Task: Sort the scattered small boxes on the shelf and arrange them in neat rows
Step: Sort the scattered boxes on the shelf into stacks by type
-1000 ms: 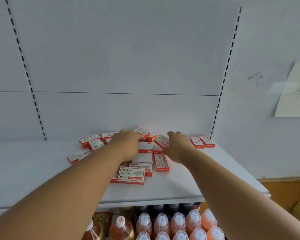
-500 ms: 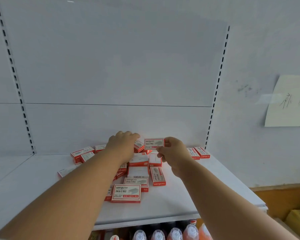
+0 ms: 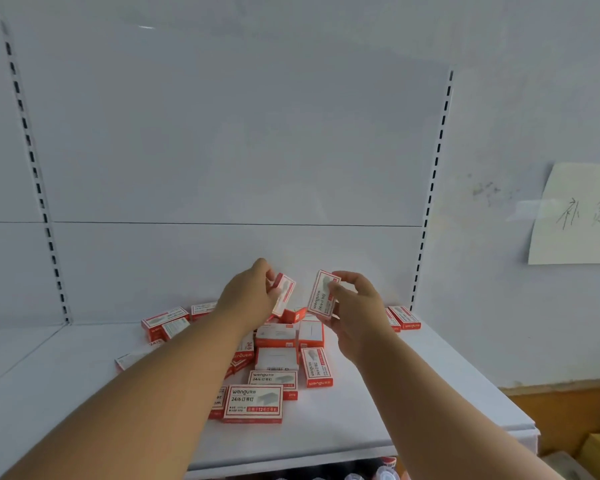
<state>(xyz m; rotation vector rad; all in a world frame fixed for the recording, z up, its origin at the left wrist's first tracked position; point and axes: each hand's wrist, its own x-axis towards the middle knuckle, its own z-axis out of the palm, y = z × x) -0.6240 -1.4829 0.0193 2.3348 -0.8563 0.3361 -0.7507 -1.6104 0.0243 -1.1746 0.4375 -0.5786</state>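
Your left hand (image 3: pixel 248 299) pinches one box (image 3: pixel 284 295), right hand (image 3: pixel 355 306) another box (image 3: pixel 323 295), above pile (image 3: pixel 278 355) mid-frame. Risk: loose fingertip hold, box drops, scatters pile.

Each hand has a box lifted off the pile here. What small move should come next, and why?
Probably set both down flat, side by side, on the bare shelf to start a row. The left hand and right hand each hold a tilted box above the scattered pile, and no row shows yet.
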